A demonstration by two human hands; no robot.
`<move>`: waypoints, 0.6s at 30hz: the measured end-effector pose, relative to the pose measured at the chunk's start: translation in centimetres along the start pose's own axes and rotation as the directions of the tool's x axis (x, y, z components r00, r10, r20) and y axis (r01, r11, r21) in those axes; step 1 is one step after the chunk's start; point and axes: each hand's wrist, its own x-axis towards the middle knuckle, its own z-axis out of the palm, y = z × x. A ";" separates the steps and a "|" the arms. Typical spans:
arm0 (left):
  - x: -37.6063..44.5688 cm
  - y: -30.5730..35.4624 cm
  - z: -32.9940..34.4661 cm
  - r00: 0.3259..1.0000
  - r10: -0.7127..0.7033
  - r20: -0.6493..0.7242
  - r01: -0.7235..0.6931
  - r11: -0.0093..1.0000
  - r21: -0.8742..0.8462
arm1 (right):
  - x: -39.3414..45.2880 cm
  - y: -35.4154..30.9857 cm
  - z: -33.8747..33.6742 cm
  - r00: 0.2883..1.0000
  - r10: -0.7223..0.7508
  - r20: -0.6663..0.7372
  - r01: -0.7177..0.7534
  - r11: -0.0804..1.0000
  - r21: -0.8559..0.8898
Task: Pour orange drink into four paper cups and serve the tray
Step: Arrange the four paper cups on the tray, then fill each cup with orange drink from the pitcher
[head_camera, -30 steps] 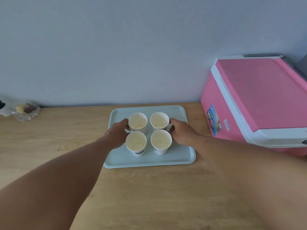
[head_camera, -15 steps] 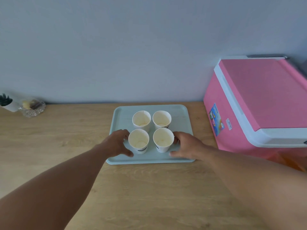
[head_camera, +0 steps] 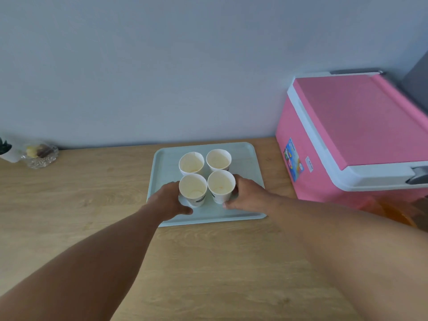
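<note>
Four paper cups stand upright in a tight two-by-two block on a pale tray (head_camera: 245, 158), mouths up. The tray lies flat on the wooden counter (head_camera: 208, 274), its long axis running from 6 to 12 o'clock, toward the wall. The block sits in the near half of the tray's middle.

The near-left cup (head_camera: 193, 189) is held by the left hand (head_camera: 167, 201), whose grip is curled round the cup's 9 o'clock side with a fingertip reaching under toward 6 o'clock. The near-right cup (head_camera: 221, 186) is held by the right hand (head_camera: 246, 196), its grip wrapped round the 3 o'clock side, thumb low at the front. The far-left cup (head_camera: 191, 162) and far-right cup (head_camera: 218, 159) are untouched, at 12 o'clock from the near pair.

The cups are probably being squeezed together from both flanks so that they sit as one compact group, which would make pouring quicker and the tray steadier when carried. Pale insides are seen in all four; no orange drink can be made out, so pouring is judged not yet done.

A pink cooler (head_camera: 354, 135) with its lid closed stands at 3 o'clock from the tray, perhaps holding the drink. A glass dish (head_camera: 41, 156) sits far off at 9 o'clock against the wall.
</note>
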 end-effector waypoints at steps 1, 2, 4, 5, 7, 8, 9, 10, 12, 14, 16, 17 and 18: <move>-0.2 -0.3 0.0 1.000 -0.011 0.002 0.011 1.000 0.023 | -0.1 0.0 0.1 1.000 0.007 0.005 -0.007 1.000 -0.018; -0.5 -0.6 -0.2 1.000 -0.029 0.009 0.029 0.998 0.051 | -0.5 0.1 0.0 1.000 0.015 0.007 -0.015 0.999 -0.045; -1.3 -1.5 -0.9 0.997 -0.073 0.032 0.068 0.990 0.127 | -1.4 0.2 -0.4 0.999 0.038 0.010 -0.036 0.993 -0.115; -1.8 -2.0 -1.4 0.995 -0.089 0.042 0.081 0.983 0.164 | -2.0 0.2 -0.7 0.998 0.055 0.011 -0.053 0.989 -0.137; -2.7 -3.0 -2.3 0.992 -0.111 0.061 0.096 0.973 0.210 | -3.5 0.6 -1.3 0.996 0.085 0.004 -0.084 0.986 -0.144; -3.2 -3.5 -2.8 0.990 -0.118 0.071 0.099 0.970 0.222 | -4.3 0.8 -1.6 0.996 0.094 -0.009 -0.095 0.986 -0.135; -3.6 -4.0 -3.2 0.990 -0.116 0.083 0.094 0.968 0.235 | -5.3 1.0 -1.8 0.994 0.104 -0.026 -0.106 0.986 -0.125; -4.1 -4.2 -3.6 0.988 -0.115 0.103 0.086 0.963 0.254 | -6.2 1.4 -2.0 0.992 0.115 -0.045 -0.120 0.986 -0.120; -4.9 -4.5 -4.0 0.981 -0.103 0.161 0.046 0.944 0.327 | -8.5 1.8 -2.2 0.989 0.130 -0.075 -0.138 0.985 -0.106; -5.3 -4.4 -3.9 0.972 -0.085 0.221 -0.007 0.923 0.385 | -10.8 2.1 -2.3 0.986 0.138 -0.098 -0.147 0.984 -0.098; -5.5 -3.5 -3.5 0.963 -0.045 0.265 -0.073 0.906 0.418 | -13.4 2.7 -2.1 0.973 0.183 -0.138 -0.198 0.975 -0.105; -5.6 -2.7 -3.2 0.959 -0.021 0.283 -0.106 0.898 0.427 | -14.7 3.1 -1.8 0.964 0.211 -0.160 -0.230 0.967 -0.108; -5.6 -1.9 -2.8 0.954 -0.001 0.300 -0.133 0.894 0.427 | -16.0 3.7 -1.6 0.953 0.245 -0.177 -0.266 0.959 -0.101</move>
